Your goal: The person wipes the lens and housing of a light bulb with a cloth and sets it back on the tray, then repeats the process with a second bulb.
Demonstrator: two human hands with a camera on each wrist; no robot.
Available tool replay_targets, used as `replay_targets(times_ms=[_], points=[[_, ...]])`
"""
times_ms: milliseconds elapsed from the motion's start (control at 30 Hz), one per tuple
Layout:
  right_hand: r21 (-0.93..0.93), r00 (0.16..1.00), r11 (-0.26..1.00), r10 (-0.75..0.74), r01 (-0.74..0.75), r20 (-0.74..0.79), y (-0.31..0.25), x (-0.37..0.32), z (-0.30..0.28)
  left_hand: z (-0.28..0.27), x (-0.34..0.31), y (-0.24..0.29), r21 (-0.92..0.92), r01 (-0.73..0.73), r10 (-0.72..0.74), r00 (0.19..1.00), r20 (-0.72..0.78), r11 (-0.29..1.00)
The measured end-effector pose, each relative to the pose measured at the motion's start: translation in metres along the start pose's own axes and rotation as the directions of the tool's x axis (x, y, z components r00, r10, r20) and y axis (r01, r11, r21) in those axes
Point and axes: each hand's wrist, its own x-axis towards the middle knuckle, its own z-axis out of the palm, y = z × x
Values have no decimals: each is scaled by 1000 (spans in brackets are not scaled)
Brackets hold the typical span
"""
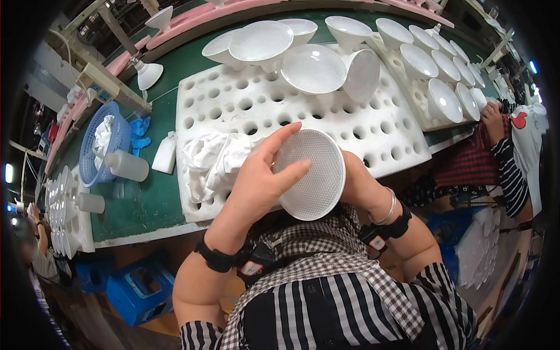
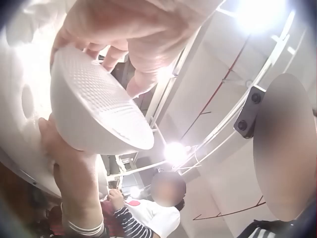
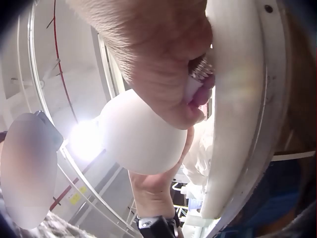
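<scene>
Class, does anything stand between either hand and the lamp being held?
Nothing visible does. The right hand grips the lamp by its neck, and the left hand is at its textured front. The white cloth lies off to one side on the foam board, not between them.

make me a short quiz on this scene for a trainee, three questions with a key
1. Which hand grips the held lamp at its screw base end?

2. True or false: the blue basket stands apart from the holed white board.

3. Fill in the blank: in the head view, a bunched white ____ lies on that board, near the person's left hand.

Key:
1. The right hand.
2. True.
3. Cloth.
</scene>
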Motion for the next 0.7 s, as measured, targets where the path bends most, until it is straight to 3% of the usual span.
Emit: replay_targets(times_ms=[67, 133, 267, 333, 367, 400, 433, 467, 533, 567, 633, 667, 700], points=[[120, 999, 992, -49, 48, 7, 1, 1, -1, 3, -6, -1, 42, -41, 40, 999, 18, 998], [123, 999, 992, -23, 19, 30, -1, 0, -4, 11, -14, 6, 380, -265, 279, 960, 19, 886], [126, 1000, 992, -23, 21, 13, 9, 0, 0, 8, -2, -1, 276, -171, 192, 980, -52, 946], [103, 1000, 995, 6, -7, 9, 4, 0, 1, -2, 2, -5, 504, -160, 222, 973, -65, 849], [85, 999, 995, 44, -44, 2, 1, 1, 1, -10, 1, -9, 506, -166, 229, 971, -64, 846], [85, 999, 996, 43, -42, -3, -2, 2, -1, -21, -2, -14, 770, -287, 490, 871, -38, 570], [92, 999, 995, 30, -31, 14, -6, 3, -5, -30, -5, -18, 930, -303, 693, 717, 80, 206], [99, 999, 995, 18, -21, 28, -8, 3, -8, -37, -7, -20, 929, -311, 692, 716, 90, 202], [119, 999, 992, 34, -36, 12, -12, 5, -7, -49, -14, -25, 985, 143, 672, 739, -41, -97], [139, 999, 989, 41, -43, 12, -13, 7, -8, -55, -18, -28, 985, 144, 674, 738, -41, -98], [139, 999, 989, 38, -41, 22, -17, 11, -8, -70, -22, -33, 970, 20, 348, 932, -106, 242], [140, 999, 989, 41, -45, 35, -18, 12, -7, -78, -22, -41, 930, -64, 394, 915, -90, 361], [143, 999, 989, 31, -36, 41, -18, 14, -5, -74, -25, -36, 932, -55, 398, 912, -99, 358]])
